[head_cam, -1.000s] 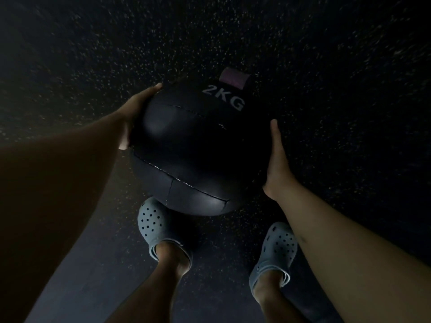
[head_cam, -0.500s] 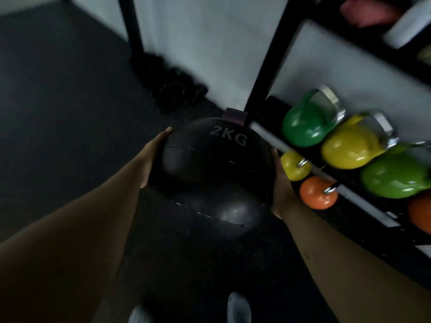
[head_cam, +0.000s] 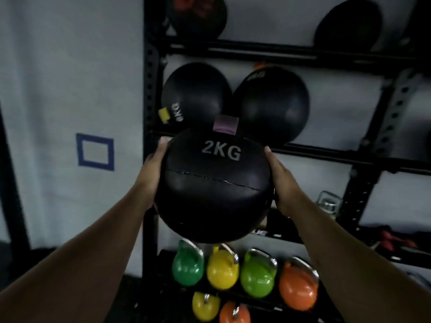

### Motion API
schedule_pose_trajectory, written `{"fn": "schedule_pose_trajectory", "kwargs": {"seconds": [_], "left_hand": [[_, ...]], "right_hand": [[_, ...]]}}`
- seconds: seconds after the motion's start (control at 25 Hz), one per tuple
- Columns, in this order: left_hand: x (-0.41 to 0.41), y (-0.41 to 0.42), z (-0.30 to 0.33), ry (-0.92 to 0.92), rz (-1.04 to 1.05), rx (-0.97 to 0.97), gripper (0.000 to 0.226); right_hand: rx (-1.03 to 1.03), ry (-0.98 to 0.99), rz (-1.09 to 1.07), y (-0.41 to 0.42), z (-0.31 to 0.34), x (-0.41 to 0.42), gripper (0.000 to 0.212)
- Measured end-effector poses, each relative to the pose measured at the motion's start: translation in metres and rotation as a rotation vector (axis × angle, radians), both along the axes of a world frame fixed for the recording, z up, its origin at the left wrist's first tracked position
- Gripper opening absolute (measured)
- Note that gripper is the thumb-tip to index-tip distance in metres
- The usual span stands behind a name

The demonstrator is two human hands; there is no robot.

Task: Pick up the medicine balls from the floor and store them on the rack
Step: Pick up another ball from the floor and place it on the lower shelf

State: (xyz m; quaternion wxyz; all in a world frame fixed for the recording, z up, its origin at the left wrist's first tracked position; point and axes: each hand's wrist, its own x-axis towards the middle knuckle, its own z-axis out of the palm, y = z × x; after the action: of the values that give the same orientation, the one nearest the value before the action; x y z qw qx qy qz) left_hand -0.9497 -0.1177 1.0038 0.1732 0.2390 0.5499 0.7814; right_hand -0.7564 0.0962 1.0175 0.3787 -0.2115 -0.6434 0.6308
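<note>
I hold a black medicine ball [head_cam: 213, 190] marked "2KG", with a purple tag on top, in front of the black metal rack [head_cam: 150, 94]. My left hand [head_cam: 152, 173] presses its left side and my right hand [head_cam: 283, 180] presses its right side. The ball hangs at the height of a rack shelf, just below and in front of two black medicine balls, one with a yellow tag [head_cam: 194, 96] and one beside it [head_cam: 272, 103]. Two more dark balls, a left one [head_cam: 198, 15] and a right one [head_cam: 347, 22], rest on the shelf above.
Green [head_cam: 187, 268], yellow [head_cam: 222, 270], light green [head_cam: 257, 276] and orange [head_cam: 298, 286] kettlebells sit on the bottom shelf, with smaller ones in front. A white wall with a blue tape square [head_cam: 95, 151] lies left of the rack. Small gear lies on the right shelf [head_cam: 396, 241].
I have lifted the ball from just above the floor up to shelf height, and my view has swung from the floor up to face the rack.
</note>
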Motion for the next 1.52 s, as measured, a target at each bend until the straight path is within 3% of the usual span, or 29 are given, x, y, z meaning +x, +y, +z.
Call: {"fn": "schedule_pose_trajectory", "kwargs": {"seconds": [0.16, 0.32, 0.48, 0.8, 1.0, 1.16, 1.4, 1.52], "left_hand": [[0.075, 0.092, 0.063, 0.162, -0.036, 0.118, 0.074], [0.14, 0.169, 0.094, 0.27, -0.158, 0.164, 0.087], [0.173, 0.233, 0.118, 0.337, -0.203, 0.189, 0.09], [0.152, 0.354, 0.165, 0.383, -0.246, 0.222, 0.084], [0.14, 0.428, 0.195, 0.389, -0.21, 0.266, 0.082], [0.128, 0.485, 0.2, 0.385, -0.135, 0.286, 0.086], [0.11, 0.551, 0.207, 0.462, 0.035, 0.305, 0.079], [0.105, 0.577, 0.201, 0.497, 0.038, 0.284, 0.076]], "right_hand": [[-0.017, 0.127, -0.052, 0.062, 0.056, 0.096, 0.062], [0.126, 0.278, -0.197, 0.108, 0.084, 0.179, 0.089], [0.194, 0.284, -0.315, 0.165, 0.097, 0.222, 0.072], [0.216, 0.418, -0.4, 0.268, 0.12, 0.205, 0.052], [0.242, 0.45, -0.412, 0.343, 0.159, 0.189, 0.065], [0.257, 0.482, -0.336, 0.418, 0.18, 0.167, 0.055], [0.166, 0.498, -0.254, 0.515, 0.18, 0.134, 0.056], [0.209, 0.481, -0.254, 0.537, 0.168, 0.135, 0.07]]}}
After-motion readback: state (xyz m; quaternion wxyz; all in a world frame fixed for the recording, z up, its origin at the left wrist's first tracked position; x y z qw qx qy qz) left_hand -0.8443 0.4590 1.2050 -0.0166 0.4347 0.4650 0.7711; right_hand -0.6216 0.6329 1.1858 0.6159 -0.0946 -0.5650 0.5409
